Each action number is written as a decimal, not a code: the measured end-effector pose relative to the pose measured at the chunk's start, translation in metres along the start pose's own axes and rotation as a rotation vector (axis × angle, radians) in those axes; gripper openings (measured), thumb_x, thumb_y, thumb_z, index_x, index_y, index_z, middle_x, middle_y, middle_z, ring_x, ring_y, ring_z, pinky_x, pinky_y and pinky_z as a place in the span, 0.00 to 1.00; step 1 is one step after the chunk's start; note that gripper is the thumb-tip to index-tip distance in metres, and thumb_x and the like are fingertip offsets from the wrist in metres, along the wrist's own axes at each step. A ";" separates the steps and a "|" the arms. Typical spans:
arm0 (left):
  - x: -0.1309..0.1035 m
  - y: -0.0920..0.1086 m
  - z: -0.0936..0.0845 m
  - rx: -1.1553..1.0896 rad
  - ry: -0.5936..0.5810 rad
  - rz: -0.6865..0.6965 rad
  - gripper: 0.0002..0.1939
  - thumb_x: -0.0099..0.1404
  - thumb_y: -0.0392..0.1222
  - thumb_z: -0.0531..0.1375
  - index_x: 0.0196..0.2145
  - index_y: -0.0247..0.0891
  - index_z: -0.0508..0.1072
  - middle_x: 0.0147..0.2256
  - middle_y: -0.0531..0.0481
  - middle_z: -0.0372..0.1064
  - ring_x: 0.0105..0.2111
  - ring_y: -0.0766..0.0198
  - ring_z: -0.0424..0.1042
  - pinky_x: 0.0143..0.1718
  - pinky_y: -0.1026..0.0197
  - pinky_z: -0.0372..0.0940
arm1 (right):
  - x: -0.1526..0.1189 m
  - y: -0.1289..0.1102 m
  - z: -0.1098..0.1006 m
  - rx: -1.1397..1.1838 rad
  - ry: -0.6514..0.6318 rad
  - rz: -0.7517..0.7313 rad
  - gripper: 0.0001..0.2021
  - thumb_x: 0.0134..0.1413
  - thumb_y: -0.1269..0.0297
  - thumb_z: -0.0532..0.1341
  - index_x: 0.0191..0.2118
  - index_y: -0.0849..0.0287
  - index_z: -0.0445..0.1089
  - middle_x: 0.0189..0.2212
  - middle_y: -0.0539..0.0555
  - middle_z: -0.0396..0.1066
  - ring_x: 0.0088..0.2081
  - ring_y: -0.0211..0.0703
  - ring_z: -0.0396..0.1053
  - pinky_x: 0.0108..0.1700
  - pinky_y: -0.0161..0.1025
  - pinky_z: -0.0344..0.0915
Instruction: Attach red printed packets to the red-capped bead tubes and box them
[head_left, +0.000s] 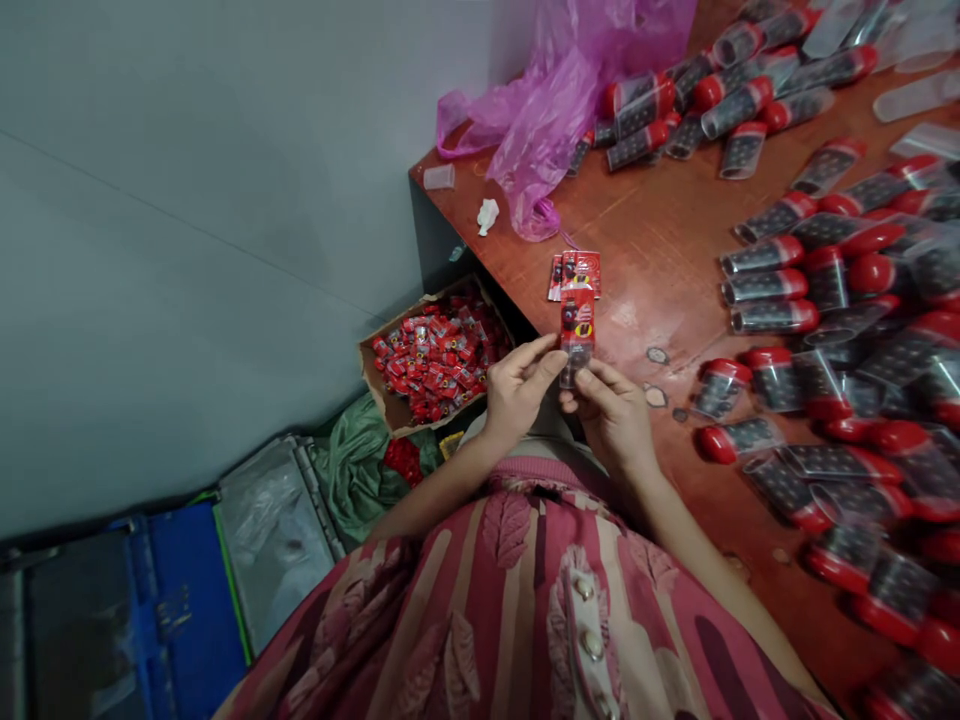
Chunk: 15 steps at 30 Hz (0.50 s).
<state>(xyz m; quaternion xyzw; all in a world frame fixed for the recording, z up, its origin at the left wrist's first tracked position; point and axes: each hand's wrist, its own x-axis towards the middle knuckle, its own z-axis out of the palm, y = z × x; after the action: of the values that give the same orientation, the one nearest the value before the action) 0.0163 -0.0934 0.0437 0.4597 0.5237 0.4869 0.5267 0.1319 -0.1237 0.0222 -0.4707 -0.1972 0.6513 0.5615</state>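
Between my hands is a small flat packet (577, 330) with a red printed top and a clear lower part, held near the table's edge. My right hand (619, 415) pinches its lower end between thumb and fingers. Along the packet's left side, the thumb and fingers of my left hand (521, 390) close on its edge. Just beyond it, a few red printed cards (583, 266) lie overlapping on the reddish-brown table (645, 240).
Many clear tubes with red caps and dark dotted contents (765, 285) cover the table's right side. A pink plastic bag (540, 130) lies at the back. Left of the table stands a cardboard box (375, 385) full of red packets, beside green cloth (352, 465) and a blue crate (191, 590).
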 end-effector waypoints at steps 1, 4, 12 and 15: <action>0.001 -0.001 0.001 -0.039 -0.020 -0.042 0.15 0.57 0.50 0.63 0.40 0.40 0.79 0.36 0.50 0.75 0.32 0.66 0.70 0.37 0.65 0.62 | 0.000 0.002 0.000 -0.025 0.009 -0.030 0.12 0.45 0.60 0.68 0.38 0.57 0.74 0.29 0.48 0.72 0.24 0.32 0.69 0.26 0.30 0.69; 0.007 -0.005 0.004 -0.108 -0.087 -0.126 0.16 0.57 0.53 0.63 0.35 0.37 0.78 0.30 0.52 0.72 0.29 0.69 0.66 0.31 0.67 0.61 | -0.001 0.006 0.000 -0.144 0.018 -0.075 0.12 0.48 0.57 0.66 0.38 0.58 0.73 0.31 0.49 0.74 0.28 0.35 0.72 0.32 0.34 0.72; 0.013 -0.018 0.013 -0.284 -0.059 -0.292 0.18 0.50 0.52 0.67 0.23 0.33 0.73 0.22 0.54 0.64 0.22 0.73 0.60 0.24 0.69 0.56 | -0.006 0.003 -0.001 -0.415 0.109 -0.214 0.15 0.53 0.54 0.62 0.43 0.59 0.73 0.27 0.49 0.75 0.25 0.37 0.72 0.30 0.37 0.71; 0.006 -0.022 0.014 -0.276 -0.001 -0.320 0.17 0.50 0.52 0.67 0.24 0.33 0.74 0.22 0.53 0.65 0.22 0.73 0.60 0.23 0.69 0.56 | -0.005 0.004 -0.001 -0.371 0.147 -0.197 0.15 0.51 0.56 0.64 0.41 0.60 0.73 0.25 0.49 0.74 0.23 0.37 0.71 0.28 0.36 0.70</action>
<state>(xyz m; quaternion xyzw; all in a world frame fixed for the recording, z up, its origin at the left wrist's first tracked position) 0.0313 -0.0894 0.0216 0.2944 0.5181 0.4639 0.6555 0.1302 -0.1296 0.0209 -0.5906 -0.3173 0.5098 0.5390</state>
